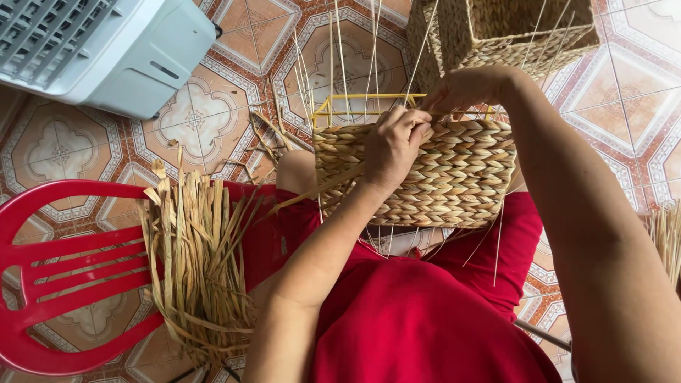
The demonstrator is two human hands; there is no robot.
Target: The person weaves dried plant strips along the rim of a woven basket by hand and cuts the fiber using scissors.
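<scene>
A half-woven straw basket (454, 177) on a yellow wire frame (333, 106) rests on my lap, its thin upright ribs sticking up from the top edge. My left hand (394, 145) lies on the woven side near the top edge, fingers closed on a straw strand. My right hand (461, 89) reaches over the rim from the right and pinches the same strand at the weaving edge. A long dry strand trails down-left from under my left hand.
A bundle of dry straw strips (195, 262) lies over a red plastic chair (57, 284) at left. A finished woven basket (511, 28) stands on the patterned tile floor ahead. A white plastic appliance (106, 50) sits at top left. More straw (667, 234) shows at right.
</scene>
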